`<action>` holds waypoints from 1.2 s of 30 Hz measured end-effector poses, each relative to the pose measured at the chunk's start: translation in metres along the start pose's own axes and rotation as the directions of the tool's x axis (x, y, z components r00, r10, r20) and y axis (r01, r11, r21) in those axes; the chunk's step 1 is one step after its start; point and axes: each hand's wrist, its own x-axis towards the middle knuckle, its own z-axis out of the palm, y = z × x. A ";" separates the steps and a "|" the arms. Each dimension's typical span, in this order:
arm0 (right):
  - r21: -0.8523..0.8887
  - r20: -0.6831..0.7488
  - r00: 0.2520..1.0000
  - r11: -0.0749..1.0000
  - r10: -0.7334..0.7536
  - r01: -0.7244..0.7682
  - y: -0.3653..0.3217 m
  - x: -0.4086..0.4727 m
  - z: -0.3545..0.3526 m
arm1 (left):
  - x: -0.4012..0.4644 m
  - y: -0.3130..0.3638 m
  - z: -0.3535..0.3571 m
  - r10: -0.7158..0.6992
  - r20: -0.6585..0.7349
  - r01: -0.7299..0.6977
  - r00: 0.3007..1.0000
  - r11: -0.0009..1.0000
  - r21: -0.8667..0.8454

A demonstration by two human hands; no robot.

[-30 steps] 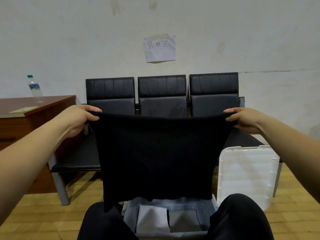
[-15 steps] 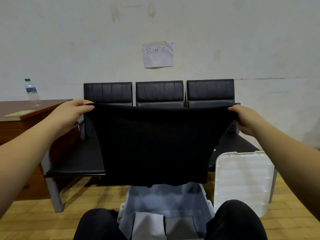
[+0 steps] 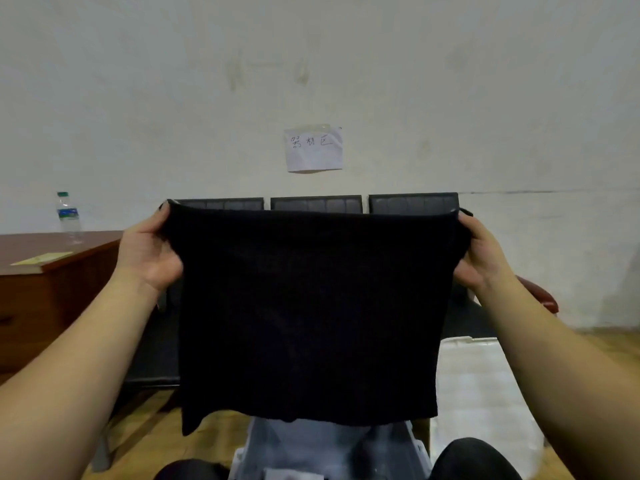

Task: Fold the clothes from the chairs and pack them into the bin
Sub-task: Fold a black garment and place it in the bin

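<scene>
Head view: left hand point(image 3: 149, 251) and right hand point(image 3: 479, 252) pinch the top corners of the black cloth point(image 3: 308, 313), hung above the bin point(image 3: 332, 448). Judged light, limp, non-slip; grip corners or edges.

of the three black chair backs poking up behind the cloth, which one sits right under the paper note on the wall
The middle chair back: the paper note hangs directly above it, while the other two backs flank it left and right.

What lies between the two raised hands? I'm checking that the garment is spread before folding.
In the head view, the black garment spans the stretch between the left hand and the right hand, each gripping an upper corner.
</scene>
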 end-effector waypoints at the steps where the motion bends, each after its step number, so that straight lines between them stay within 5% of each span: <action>1: 0.067 0.090 0.996 0.998 -0.026 0.020 -0.004 -0.005 0.009 | -0.001 0.004 0.003 -0.014 0.109 0.022 0.994 0.997 -0.074; 3: 0.145 0.190 0.976 0.986 -0.109 0.082 -0.010 -0.012 0.030 | -0.006 0.006 0.013 -0.049 0.344 0.111 0.938 0.981 -0.161; 5: 0.096 0.287 0.946 0.987 -0.148 0.125 -0.011 -0.014 0.050 | -0.011 0.009 0.024 0.053 0.298 -0.051 0.953 0.999 -0.017; 7: -0.044 0.375 0.917 0.985 -0.137 0.166 -0.005 -0.015 0.069 | -0.009 -0.005 0.046 0.042 0.460 -0.103 0.887 0.989 0.108; 9: -0.147 0.444 0.886 0.964 -0.134 0.220 0.005 -0.018 0.091 | -0.018 -0.016 0.071 0.059 0.481 -0.230 0.875 0.924 0.305; 12: -0.233 0.460 0.880 0.939 -0.123 0.253 0.022 -0.029 0.124 | -0.027 -0.035 0.100 0.043 0.519 -0.268 0.854 0.890 0.368; 18: -0.249 0.551 0.817 0.900 -0.172 0.357 0.045 -0.042 0.162 | -0.040 -0.073 0.139 0.057 0.544 -0.225 0.837 0.942 0.249; 24: -0.149 0.518 0.822 0.921 -0.237 0.360 0.055 -0.035 0.167 | -0.045 -0.086 0.154 0.043 0.450 -0.122 0.892 0.981 0.149; 27: -0.167 0.524 0.828 0.929 -0.200 0.330 0.055 -0.033 0.166 | -0.043 -0.085 0.154 0.014 0.418 -0.134 0.908 0.957 0.258; 31: -0.202 0.581 0.806 0.940 -0.110 0.274 0.051 -0.030 0.161 | -0.041 -0.082 0.148 -0.216 0.413 0.045 0.885 0.922 0.385; 36: -0.504 0.580 0.811 0.751 -0.071 0.426 0.036 -0.024 0.152 | -0.037 -0.067 0.138 -0.408 0.291 0.114 0.866 0.725 0.679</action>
